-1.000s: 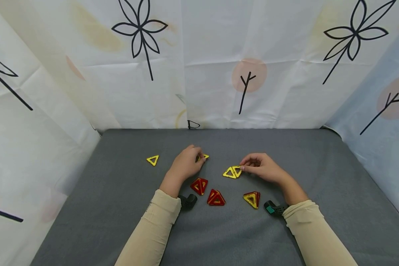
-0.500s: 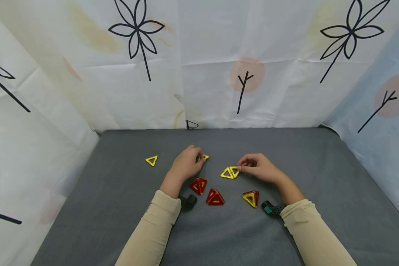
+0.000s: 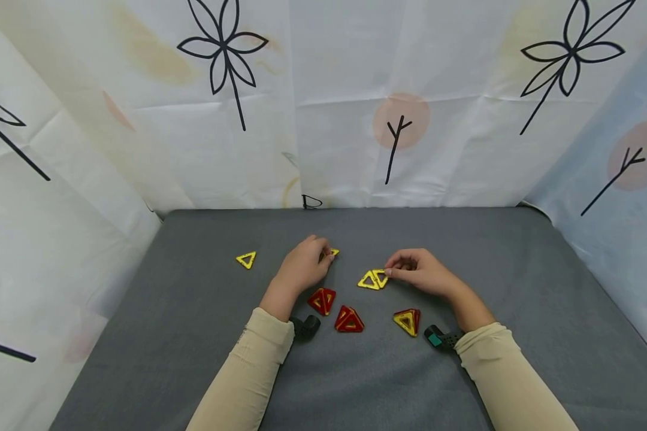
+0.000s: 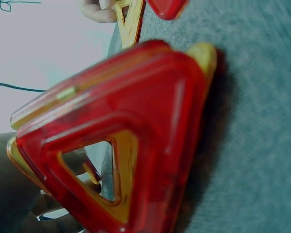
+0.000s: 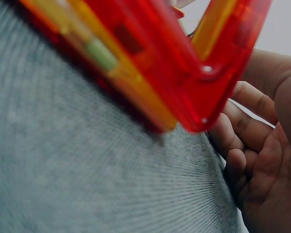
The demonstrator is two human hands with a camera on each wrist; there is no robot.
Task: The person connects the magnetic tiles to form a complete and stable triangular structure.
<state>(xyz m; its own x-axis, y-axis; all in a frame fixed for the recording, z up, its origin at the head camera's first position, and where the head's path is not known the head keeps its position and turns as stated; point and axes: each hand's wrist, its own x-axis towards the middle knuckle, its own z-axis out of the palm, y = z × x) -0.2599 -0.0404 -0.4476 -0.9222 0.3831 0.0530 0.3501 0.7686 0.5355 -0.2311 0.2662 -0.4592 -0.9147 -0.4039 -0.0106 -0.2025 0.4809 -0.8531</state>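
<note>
At the middle of the table in the head view, my left hand (image 3: 304, 263) pinches a small yellow triangular tile (image 3: 335, 252), mostly covered by the fingers. My right hand (image 3: 423, 272) holds the right edge of two yellow triangle tiles (image 3: 372, 279) that lie side by side, edges touching. Nearer to me stand two red pyramids, one left (image 3: 322, 301) and one right (image 3: 349, 320). A yellow-and-red pyramid (image 3: 407, 322) stands by the right wrist. Close up in the left wrist view, a red-and-yellow triangle piece (image 4: 179, 102) blocks much of the left hand (image 4: 9, 170).
A single yellow triangle tile (image 3: 245, 260) lies off to the left on the grey cloth (image 3: 194, 359). White patterned curtains (image 3: 345, 72) stand behind the table and at both sides. A black wrist camera (image 3: 304, 327) is strapped to the left wrist.
</note>
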